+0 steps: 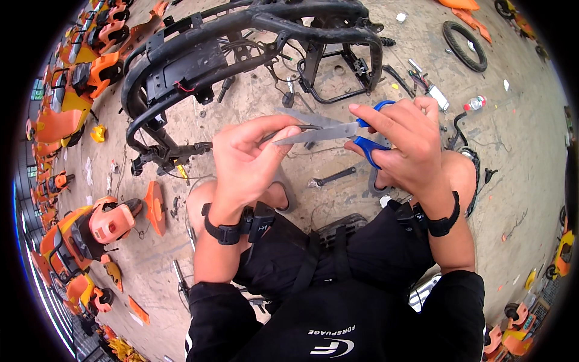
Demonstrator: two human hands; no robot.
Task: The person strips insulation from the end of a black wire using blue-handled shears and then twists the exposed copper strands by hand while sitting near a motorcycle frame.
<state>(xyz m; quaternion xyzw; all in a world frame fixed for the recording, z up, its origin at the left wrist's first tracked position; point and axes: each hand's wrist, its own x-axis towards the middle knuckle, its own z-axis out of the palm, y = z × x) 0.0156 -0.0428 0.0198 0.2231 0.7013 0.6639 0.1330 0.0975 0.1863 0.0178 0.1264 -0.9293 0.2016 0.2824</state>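
My right hand (416, 139) grips a pair of scissors (329, 133) by blue handles, its blades spread apart and reaching toward my left hand. Between thumb and fingers, my left hand (241, 160) pinches a thin dark cable (309, 127). The cable's end lies between the two blades, and the lower blade tip comes right up to my left fingertips. Whether the blades touch the cable, I cannot tell.
A black metal vehicle frame (265, 25) with loose wires lies ahead. An adjustable wrench (332, 177) rests on the floor between my feet. At the right are a tyre (465, 46) and a plastic bottle (475, 103). Orange scooter bodies (111, 220) line the left.
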